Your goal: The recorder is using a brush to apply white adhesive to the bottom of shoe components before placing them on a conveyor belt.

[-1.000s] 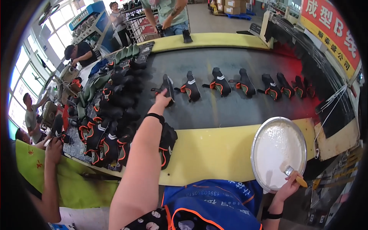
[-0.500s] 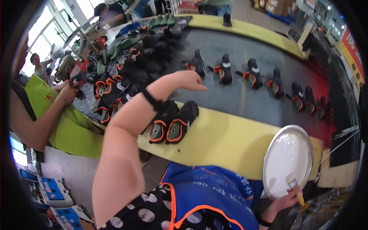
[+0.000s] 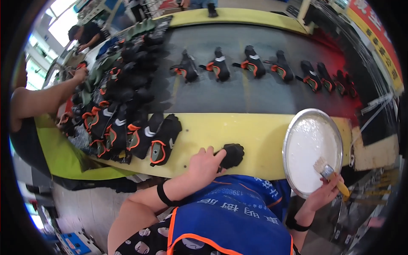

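- Round metal pan: overlapping the right part of the yellow ledge; using it as reference for every place below.
- Contents: the pan is holding opaque white liquid, glistening with bright specks in its far half and looking smoother and duller toward the near side.
- Right hand: hanging at the pan's near right rim, fingers wrapping round the yellow handle of a flat brush.
- Brush: slanting inward over the pan, pale bristles pointing away and leftward. Cannot tell whether they are touching the liquid.
- Left hand: working left of the pan, fingers curling over and gripping one end of a black shoe; the underside of the grip is not showing.
- Black shoe: lying left of the pan, apart from its rim, over the ledge; looking dark and matt, its rounded end facing the pan, the hand covering the other end.
- Shoe row: stretching across the grey belt beyond the pan, showing orange trim, some white stripes; the rightmost shoes are sitting in red light.
- Shoe cluster: crowding well left of the pan.
- Co-worker's arm: reaching beside that cluster, farther left of the pan.
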Motion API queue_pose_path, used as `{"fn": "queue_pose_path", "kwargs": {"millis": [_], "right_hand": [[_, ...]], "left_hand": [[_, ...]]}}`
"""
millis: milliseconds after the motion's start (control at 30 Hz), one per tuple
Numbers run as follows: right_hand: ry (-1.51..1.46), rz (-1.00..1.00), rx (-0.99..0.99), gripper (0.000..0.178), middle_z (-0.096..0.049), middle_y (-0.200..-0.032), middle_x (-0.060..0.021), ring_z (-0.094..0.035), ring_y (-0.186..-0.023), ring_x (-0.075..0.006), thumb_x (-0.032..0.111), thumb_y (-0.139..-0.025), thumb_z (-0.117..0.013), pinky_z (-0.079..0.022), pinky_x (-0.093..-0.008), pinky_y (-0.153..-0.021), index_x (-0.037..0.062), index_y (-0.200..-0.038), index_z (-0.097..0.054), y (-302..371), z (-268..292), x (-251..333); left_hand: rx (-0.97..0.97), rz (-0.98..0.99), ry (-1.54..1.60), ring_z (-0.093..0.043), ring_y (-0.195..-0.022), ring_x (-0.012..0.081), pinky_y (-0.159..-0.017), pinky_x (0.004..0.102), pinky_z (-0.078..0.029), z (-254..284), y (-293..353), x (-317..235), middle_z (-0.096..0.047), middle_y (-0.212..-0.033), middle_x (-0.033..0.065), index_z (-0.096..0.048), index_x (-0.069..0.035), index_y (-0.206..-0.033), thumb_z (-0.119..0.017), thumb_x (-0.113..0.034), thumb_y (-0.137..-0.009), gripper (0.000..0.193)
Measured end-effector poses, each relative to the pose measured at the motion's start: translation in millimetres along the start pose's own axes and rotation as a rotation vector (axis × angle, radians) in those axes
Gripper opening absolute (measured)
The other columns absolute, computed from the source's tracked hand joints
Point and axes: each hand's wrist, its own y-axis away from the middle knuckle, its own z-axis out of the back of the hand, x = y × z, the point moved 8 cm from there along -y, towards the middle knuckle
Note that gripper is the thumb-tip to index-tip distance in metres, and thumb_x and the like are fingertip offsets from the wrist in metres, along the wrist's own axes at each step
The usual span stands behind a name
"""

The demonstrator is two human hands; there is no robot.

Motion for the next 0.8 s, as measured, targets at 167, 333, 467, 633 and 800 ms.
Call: {"fn": "queue_pose_path", "kwargs": {"millis": [167, 333, 467, 633, 800], "right_hand": [[-0.111, -0.138, 0.028, 0.019, -0.061, -0.098, -0.0047, -0.058, -0.08, -0.0096, 0.017, -0.103, -0.056, -0.049, -0.0245, -0.069, -0.0003, -0.111, -0.057, -3, -12, -5], [0.202, -0.036, 0.266, 0.011, -0.068, -0.089, -0.003, -0.063, -0.076, -0.0077, 0.007, -0.09, -0.073, -0.051, -0.0218, -0.067, -0.0002, -0.096, -0.067, -12, -29, -13], [0.576, 0.147, 0.373, 0.015, -0.069, -0.084, -0.0086, -0.066, -0.069, -0.0179, 0.012, -0.086, -0.076, -0.053, -0.0275, -0.065, 0.0012, -0.092, -0.07, -10, -45, 0], [0.672, 0.12, 0.511, 0.014, -0.069, -0.087, -0.0097, -0.068, -0.07, -0.0214, 0.013, -0.086, -0.075, -0.053, -0.0292, -0.064, 0.0008, -0.09, -0.07, -9, -56, -5], [0.43, 0.295, 0.346, 0.015, -0.069, -0.086, -0.0093, -0.067, -0.071, -0.0203, 0.012, -0.087, -0.075, -0.053, -0.0287, -0.064, -0.0006, -0.092, -0.069, -16, -48, 46]], "left_hand": [[0.013, 0.063, 0.528, -0.069, -0.084, 0.0258, -0.072, 0.0375, -0.055, -12, -24, 26, -0.066, -0.097, 0.0139, -0.058, -0.012, -0.124, -0.089, -0.039, -0.07, 0.068], [-0.159, 0.314, 0.578, -0.068, -0.085, 0.0343, -0.076, 0.0423, -0.055, -15, -15, 75, -0.066, -0.102, 0.0221, -0.026, -0.008, -0.153, -0.083, -0.03, -0.077, 0.098], [0.027, 0.133, 0.309, -0.063, -0.103, 0.0338, -0.086, 0.0388, -0.052, -18, -8, 30, -0.056, -0.122, 0.0252, -0.026, -0.007, -0.155, -0.081, -0.023, -0.069, 0.103], [0.123, 0.253, 0.95, -0.06, -0.11, 0.0236, -0.092, 0.0343, -0.05, -46, -25, 42, -0.057, -0.126, 0.0174, -0.028, -0.004, -0.153, -0.067, -0.011, -0.073, 0.089], [0.324, 0.229, 1.646, -0.059, -0.115, 0.0222, -0.098, 0.0324, -0.047, -24, -16, -3, -0.056, -0.133, 0.0149, -0.033, -0.001, -0.151, -0.061, -0.019, -0.075, 0.083]]}}
